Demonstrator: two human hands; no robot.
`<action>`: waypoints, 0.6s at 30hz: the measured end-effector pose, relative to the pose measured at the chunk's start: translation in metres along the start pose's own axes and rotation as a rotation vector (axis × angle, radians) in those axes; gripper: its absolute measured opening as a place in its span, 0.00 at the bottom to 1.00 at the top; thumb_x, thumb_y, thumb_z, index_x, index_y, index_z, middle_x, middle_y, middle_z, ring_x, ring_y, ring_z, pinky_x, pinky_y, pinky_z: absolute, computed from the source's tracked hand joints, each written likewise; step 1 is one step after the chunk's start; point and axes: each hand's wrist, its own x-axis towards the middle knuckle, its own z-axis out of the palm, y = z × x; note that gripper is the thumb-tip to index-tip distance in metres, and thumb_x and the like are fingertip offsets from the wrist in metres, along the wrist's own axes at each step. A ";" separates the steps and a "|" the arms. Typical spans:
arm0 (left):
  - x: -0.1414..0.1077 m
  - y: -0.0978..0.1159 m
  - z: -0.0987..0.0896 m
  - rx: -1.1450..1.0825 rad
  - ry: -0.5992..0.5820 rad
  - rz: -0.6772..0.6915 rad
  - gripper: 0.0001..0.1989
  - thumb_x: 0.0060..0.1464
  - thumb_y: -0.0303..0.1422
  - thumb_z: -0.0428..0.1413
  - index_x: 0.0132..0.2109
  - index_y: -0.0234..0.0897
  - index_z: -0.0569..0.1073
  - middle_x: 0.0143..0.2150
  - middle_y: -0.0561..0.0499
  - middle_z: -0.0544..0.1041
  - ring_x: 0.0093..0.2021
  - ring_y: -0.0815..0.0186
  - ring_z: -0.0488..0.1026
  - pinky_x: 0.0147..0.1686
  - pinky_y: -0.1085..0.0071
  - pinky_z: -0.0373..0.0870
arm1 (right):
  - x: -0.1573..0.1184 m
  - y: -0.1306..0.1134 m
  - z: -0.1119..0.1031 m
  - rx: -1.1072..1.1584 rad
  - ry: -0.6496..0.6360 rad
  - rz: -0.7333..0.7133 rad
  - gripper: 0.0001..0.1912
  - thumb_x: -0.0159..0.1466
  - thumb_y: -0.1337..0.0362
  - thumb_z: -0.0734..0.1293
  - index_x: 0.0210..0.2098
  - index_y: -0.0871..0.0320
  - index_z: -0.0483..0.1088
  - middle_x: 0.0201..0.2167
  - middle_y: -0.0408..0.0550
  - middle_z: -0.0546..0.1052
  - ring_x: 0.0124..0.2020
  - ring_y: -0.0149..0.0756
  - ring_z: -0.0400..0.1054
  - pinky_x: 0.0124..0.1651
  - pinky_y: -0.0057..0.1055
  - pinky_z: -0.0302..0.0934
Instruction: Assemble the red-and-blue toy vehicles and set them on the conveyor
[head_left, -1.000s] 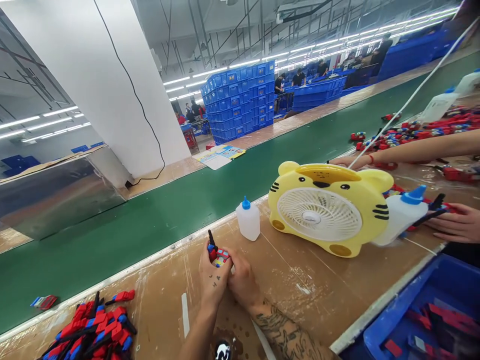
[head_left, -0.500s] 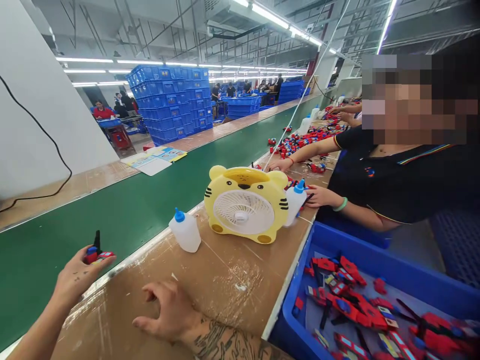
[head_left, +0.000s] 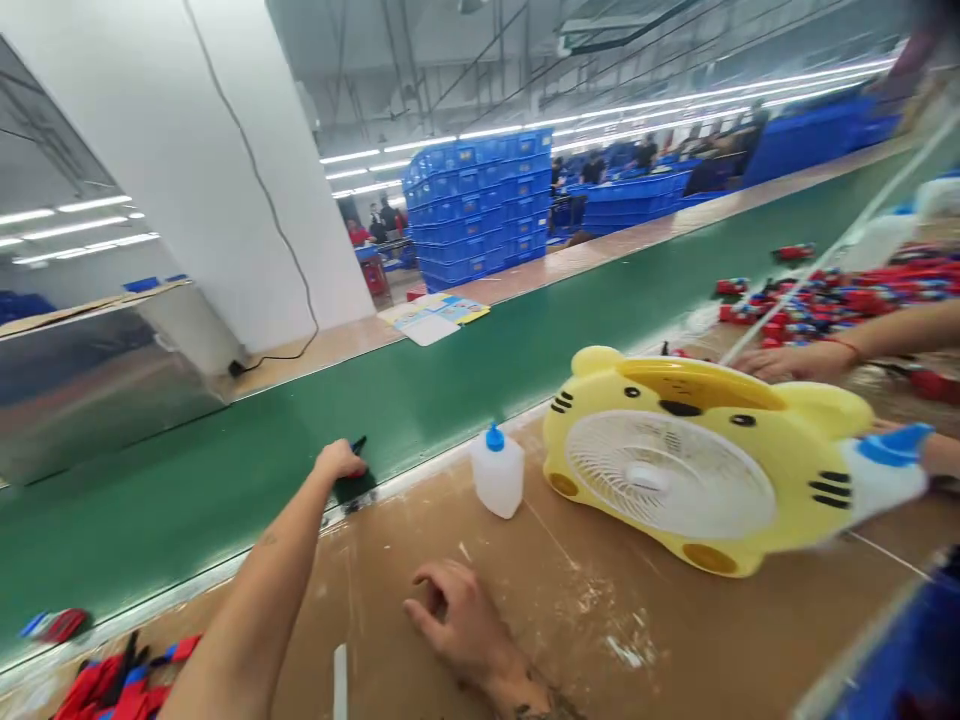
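Note:
My left hand [head_left: 339,462] reaches over the near edge of the green belt [head_left: 420,380], its fingers closed on a small toy part [head_left: 360,446] of which a dark tip and a bit of red show. On the brown tabletop [head_left: 390,590] rests my right hand [head_left: 454,610], fingers curled apart with nothing between them. A white bottle with a blue cap [head_left: 498,475] stands beyond it. Further right is a yellow animal-shaped fan [head_left: 675,460].
Red and blue toy parts [head_left: 112,685] lie at the lower left, and one part [head_left: 64,626] sits on the belt. A person's hand [head_left: 795,360] is behind the fan. A blue bin [head_left: 885,650] stands at the lower right.
The view has swung left. My left hand has moved forward and lowered to the belt with the toy part. My right hand stays on the tabletop.

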 end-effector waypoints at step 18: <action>-0.147 -0.058 0.055 -0.307 0.130 0.208 0.29 0.52 0.30 0.55 0.62 0.31 0.64 0.62 0.36 0.67 0.64 0.53 0.62 0.64 0.62 0.54 | -0.001 0.006 0.003 0.087 -0.038 0.071 0.17 0.64 0.49 0.64 0.35 0.56 0.74 0.20 0.40 0.68 0.24 0.35 0.63 0.29 0.31 0.57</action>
